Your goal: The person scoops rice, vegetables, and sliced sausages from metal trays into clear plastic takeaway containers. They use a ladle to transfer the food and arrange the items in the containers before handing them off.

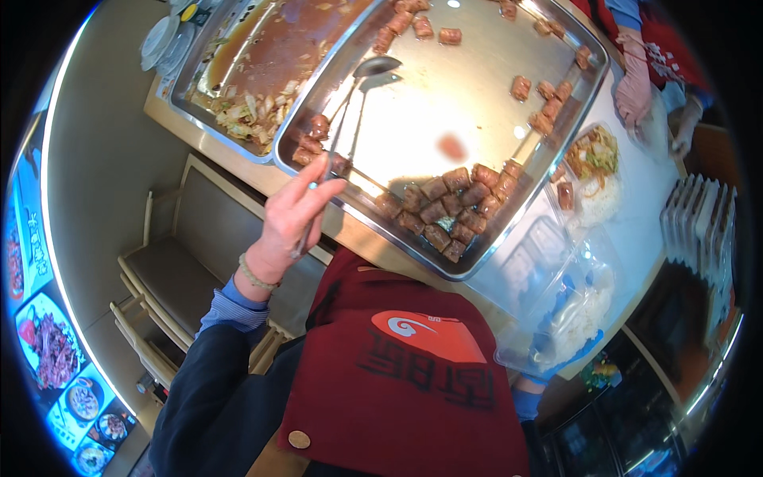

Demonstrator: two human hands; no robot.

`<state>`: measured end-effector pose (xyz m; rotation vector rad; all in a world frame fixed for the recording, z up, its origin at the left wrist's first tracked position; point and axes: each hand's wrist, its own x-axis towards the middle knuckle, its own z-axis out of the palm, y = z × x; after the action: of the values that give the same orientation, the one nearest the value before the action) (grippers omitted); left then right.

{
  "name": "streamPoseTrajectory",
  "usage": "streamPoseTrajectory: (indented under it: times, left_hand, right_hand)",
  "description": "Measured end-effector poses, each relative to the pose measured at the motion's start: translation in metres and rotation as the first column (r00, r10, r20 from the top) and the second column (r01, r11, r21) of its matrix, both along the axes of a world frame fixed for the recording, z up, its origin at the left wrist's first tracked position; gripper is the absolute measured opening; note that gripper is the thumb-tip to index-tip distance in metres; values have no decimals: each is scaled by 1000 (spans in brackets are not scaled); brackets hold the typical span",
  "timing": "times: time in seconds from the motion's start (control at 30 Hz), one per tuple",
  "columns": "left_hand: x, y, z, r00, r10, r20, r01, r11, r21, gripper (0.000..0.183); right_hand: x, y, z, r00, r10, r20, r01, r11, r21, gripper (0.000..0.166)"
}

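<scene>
My left hand point(292, 208), bare with a beaded bracelet at the wrist, grips the handle of a metal spoon point(377, 65). The spoon's bowl is over a large steel tray point(417, 107). Browned sausage pieces point(441, 200) cluster in the tray's near corner, with more along its sides. One reddish piece point(452, 146) looks blurred over the tray's middle. At lower right, my right hand point(539, 381) wears a blue glove and supports a clear plastic container point(512, 352) from below, its fingers partly hidden. White rice point(581, 325) fills part of that container.
Left of the sausages stands a second tray point(179, 98) with cabbage and brown sauce. A filled meal box point(596, 173) lies to the right, near another person's gloved hands point(635, 95). Stacked containers point(697, 226) stand at far right. A bench seat point(173, 286) is at left.
</scene>
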<state>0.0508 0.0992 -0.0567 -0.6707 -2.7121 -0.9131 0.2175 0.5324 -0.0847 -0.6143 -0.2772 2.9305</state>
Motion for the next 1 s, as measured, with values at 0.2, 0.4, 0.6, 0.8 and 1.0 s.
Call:
streamPoseTrajectory:
  times: [0.2, 0.4, 0.6, 0.8, 1.0]
  left_hand:
    - [5, 6, 16, 995, 17, 95, -28, 994, 109, 23]
    - [13, 36, 16, 968, -232, 97, 209, 958, 198, 21]
    - [17, 69, 18, 909, -391, 141, 349, 903, 252, 27]
    - [16, 73, 11, 917, -382, 112, 360, 916, 178, 30]
    - [13, 80, 2, 890, -419, 183, 398, 906, 142, 32]
  right_hand:
    - [-3, -4, 4, 1000, -23, -15, 23, 1000, 10, 85]
    - [11, -5, 2, 996, -78, -35, 80, 995, 53, 85]
    - [27, -7, 5, 988, -154, 5, 154, 987, 53, 86]
    - [33, -14, 15, 966, -241, 93, 236, 969, 67, 85]
    - [41, -10, 8, 920, -346, 184, 309, 930, 201, 83]
